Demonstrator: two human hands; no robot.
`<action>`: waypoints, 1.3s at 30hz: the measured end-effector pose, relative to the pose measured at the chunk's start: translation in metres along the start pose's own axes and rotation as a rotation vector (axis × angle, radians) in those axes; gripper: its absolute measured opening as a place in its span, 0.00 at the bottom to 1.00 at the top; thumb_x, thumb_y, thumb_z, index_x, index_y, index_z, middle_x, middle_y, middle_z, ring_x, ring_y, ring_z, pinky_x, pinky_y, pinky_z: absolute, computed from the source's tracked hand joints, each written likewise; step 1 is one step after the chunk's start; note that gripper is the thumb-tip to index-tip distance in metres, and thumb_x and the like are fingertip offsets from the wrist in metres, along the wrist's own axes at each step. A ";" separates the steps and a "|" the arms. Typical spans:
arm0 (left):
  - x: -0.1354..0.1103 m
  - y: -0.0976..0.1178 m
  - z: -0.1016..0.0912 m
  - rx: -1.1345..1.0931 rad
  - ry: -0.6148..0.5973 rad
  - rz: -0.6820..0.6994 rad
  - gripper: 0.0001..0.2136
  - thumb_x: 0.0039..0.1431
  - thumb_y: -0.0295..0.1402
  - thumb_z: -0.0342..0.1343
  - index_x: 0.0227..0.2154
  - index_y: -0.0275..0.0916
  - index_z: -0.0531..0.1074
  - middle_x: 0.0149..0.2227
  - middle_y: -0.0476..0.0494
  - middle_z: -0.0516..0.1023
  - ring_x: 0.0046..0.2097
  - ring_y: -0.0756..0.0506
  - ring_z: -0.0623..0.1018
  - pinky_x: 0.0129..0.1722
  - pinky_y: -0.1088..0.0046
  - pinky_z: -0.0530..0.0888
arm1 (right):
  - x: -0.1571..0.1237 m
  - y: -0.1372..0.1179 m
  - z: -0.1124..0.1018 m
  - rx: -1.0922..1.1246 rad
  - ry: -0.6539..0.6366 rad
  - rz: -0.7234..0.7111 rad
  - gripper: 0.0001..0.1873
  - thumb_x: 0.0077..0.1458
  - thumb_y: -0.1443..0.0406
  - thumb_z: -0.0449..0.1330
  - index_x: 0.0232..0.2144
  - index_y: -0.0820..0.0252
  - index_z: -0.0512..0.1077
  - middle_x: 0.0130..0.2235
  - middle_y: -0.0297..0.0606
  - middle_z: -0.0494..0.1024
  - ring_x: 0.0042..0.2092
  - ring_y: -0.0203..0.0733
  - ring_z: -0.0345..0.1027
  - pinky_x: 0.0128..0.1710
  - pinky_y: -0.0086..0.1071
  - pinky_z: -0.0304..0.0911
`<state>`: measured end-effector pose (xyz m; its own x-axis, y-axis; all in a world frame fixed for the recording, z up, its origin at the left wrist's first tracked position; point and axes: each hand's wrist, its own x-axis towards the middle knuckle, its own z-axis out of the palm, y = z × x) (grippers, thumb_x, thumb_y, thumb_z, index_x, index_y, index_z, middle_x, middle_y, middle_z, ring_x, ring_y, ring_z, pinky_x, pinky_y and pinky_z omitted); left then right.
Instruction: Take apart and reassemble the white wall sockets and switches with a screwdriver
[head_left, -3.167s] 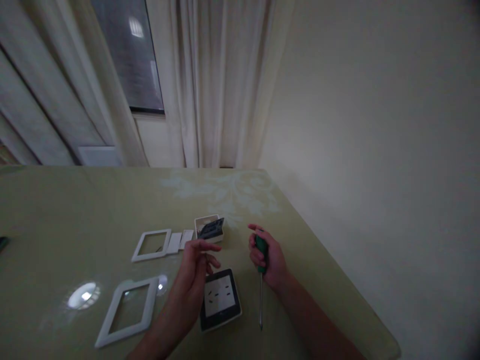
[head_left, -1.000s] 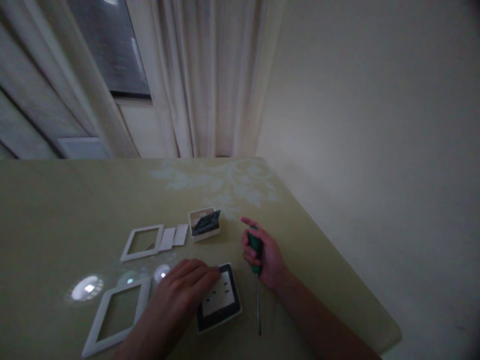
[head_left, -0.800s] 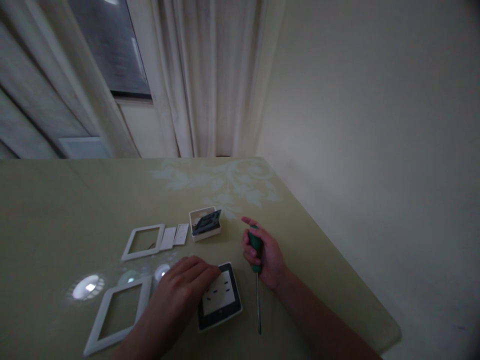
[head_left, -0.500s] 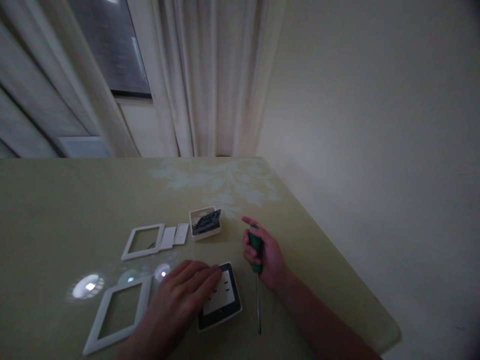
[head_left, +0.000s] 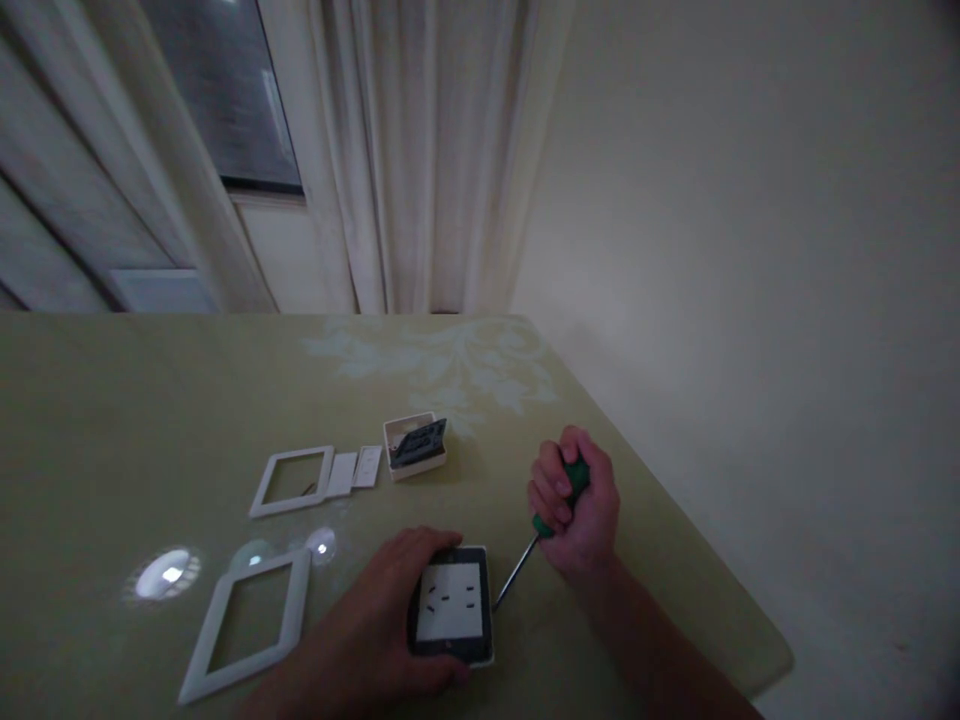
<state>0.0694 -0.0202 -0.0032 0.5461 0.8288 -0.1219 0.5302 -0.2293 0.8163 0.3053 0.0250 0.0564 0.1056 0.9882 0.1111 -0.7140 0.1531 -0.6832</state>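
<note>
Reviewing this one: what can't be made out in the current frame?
All in the head view:
- Socket: its left edge, behind the left hand; its underside, turned away.
- Screwdriver: most of its handle, inside the right hand; its tip at the socket's right edge, too small to tell touching from wedged.
- Box: part of its inside, behind the tilted dark plate.

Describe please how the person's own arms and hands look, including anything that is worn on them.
The left hand and right hand are both bare, five-fingered and ungloved. No sleeve shows on the left forearm or right forearm. No watch, bracelet or ring is visible; the dim light hides finer markings.
</note>
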 end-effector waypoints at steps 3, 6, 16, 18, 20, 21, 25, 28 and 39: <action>0.000 0.005 -0.008 -0.037 -0.113 0.005 0.44 0.38 0.33 0.80 0.61 0.50 0.71 0.59 0.44 0.75 0.60 0.32 0.74 0.62 0.53 0.73 | -0.007 -0.010 0.035 -0.043 -0.242 -0.059 0.18 0.69 0.56 0.61 0.27 0.54 0.67 0.19 0.22 0.64 0.15 0.27 0.40 0.12 0.18 0.49; -0.001 0.008 -0.014 -0.038 -0.153 0.021 0.42 0.35 0.32 0.80 0.58 0.50 0.73 0.55 0.47 0.76 0.57 0.34 0.74 0.59 0.56 0.73 | -0.007 0.000 0.060 -0.070 -0.409 -0.074 0.17 0.70 0.56 0.62 0.29 0.55 0.69 0.19 0.22 0.63 0.16 0.26 0.43 0.14 0.18 0.49; -0.004 0.008 -0.016 -0.098 -0.156 -0.028 0.41 0.37 0.32 0.79 0.58 0.50 0.71 0.55 0.47 0.74 0.55 0.36 0.74 0.56 0.59 0.74 | 0.004 0.028 0.058 -0.102 -0.464 0.012 0.16 0.72 0.59 0.61 0.31 0.57 0.68 0.21 0.22 0.64 0.17 0.25 0.44 0.15 0.18 0.47; -0.003 0.009 -0.017 -0.097 -0.162 -0.020 0.42 0.36 0.33 0.80 0.58 0.50 0.71 0.55 0.47 0.74 0.55 0.36 0.74 0.56 0.59 0.74 | 0.004 0.026 0.059 -0.102 -0.462 0.016 0.16 0.72 0.59 0.61 0.30 0.56 0.68 0.21 0.23 0.64 0.17 0.26 0.44 0.15 0.19 0.47; -0.003 0.011 -0.018 -0.092 -0.169 -0.015 0.41 0.37 0.33 0.79 0.57 0.50 0.72 0.55 0.47 0.75 0.55 0.36 0.74 0.56 0.58 0.73 | 0.004 0.025 0.060 -0.098 -0.462 0.022 0.16 0.72 0.59 0.61 0.31 0.56 0.68 0.21 0.23 0.64 0.17 0.26 0.44 0.15 0.19 0.46; -0.002 0.011 -0.018 -0.090 -0.170 -0.018 0.40 0.38 0.33 0.79 0.57 0.50 0.72 0.54 0.47 0.75 0.55 0.36 0.74 0.56 0.58 0.73 | 0.004 0.026 0.060 -0.094 -0.464 0.028 0.16 0.72 0.59 0.61 0.31 0.56 0.68 0.21 0.23 0.64 0.17 0.26 0.44 0.15 0.19 0.46; -0.002 0.014 -0.019 -0.100 -0.173 -0.048 0.38 0.38 0.33 0.78 0.56 0.48 0.72 0.54 0.47 0.74 0.54 0.36 0.74 0.55 0.58 0.74 | 0.003 0.032 0.058 -0.084 -0.472 0.054 0.15 0.72 0.59 0.61 0.31 0.56 0.68 0.21 0.22 0.63 0.18 0.26 0.44 0.15 0.19 0.46; -0.002 0.016 -0.020 -0.103 -0.175 -0.054 0.37 0.39 0.33 0.78 0.55 0.48 0.72 0.54 0.47 0.75 0.54 0.36 0.74 0.55 0.58 0.74 | 0.002 0.033 0.058 -0.089 -0.471 0.050 0.16 0.72 0.59 0.61 0.31 0.57 0.68 0.21 0.23 0.64 0.18 0.26 0.44 0.16 0.19 0.46; 0.000 0.022 -0.025 -0.095 -0.192 -0.051 0.36 0.38 0.35 0.79 0.54 0.46 0.73 0.54 0.46 0.75 0.55 0.35 0.73 0.56 0.56 0.73 | 0.002 0.025 0.061 -0.101 -0.460 0.043 0.17 0.71 0.57 0.61 0.29 0.56 0.67 0.20 0.22 0.64 0.17 0.25 0.43 0.15 0.18 0.47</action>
<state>0.0649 -0.0126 0.0284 0.6386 0.7235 -0.2623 0.5019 -0.1331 0.8546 0.2450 0.0300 0.0834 -0.2562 0.8914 0.3739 -0.6381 0.1346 -0.7581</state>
